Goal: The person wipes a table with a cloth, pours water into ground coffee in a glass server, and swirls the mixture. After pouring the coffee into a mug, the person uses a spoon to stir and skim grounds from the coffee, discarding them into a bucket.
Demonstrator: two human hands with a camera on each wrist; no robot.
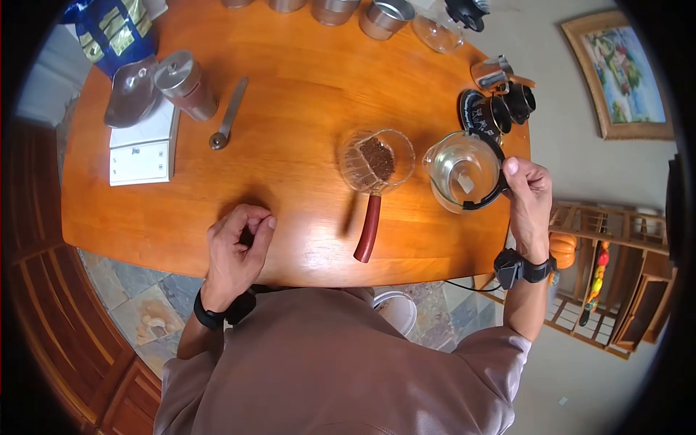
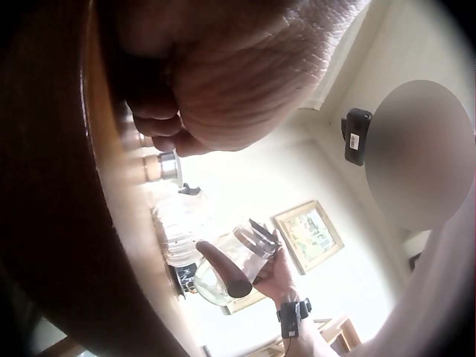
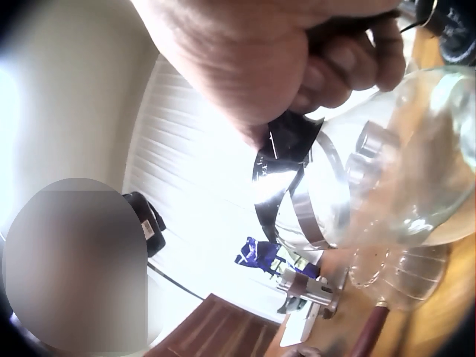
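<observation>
My right hand (image 1: 530, 190) grips the black handle of a clear glass carafe (image 1: 451, 174), which is raised at the right side of the table. In the right wrist view, fingers curl round the carafe's handle (image 3: 290, 137). Left of the carafe stands a ribbed glass cup (image 1: 351, 168) with a dark red handle (image 1: 368, 230) pointing toward me. Dark brown coffee grounds (image 1: 378, 158) lie inside it. My left hand (image 1: 239, 243) rests loosely curled near the table's front edge, holding nothing.
Back left are a white scale (image 1: 141, 165), a metal-lidded canister (image 1: 187, 87), a shallow dish (image 1: 132, 90) and a blue bag (image 1: 112, 32). A metal crank (image 1: 230, 112) lies nearby. Metal cups (image 1: 386, 18) and a glass pot (image 1: 438, 35) line the back; dark cups (image 1: 496, 114) stand far right.
</observation>
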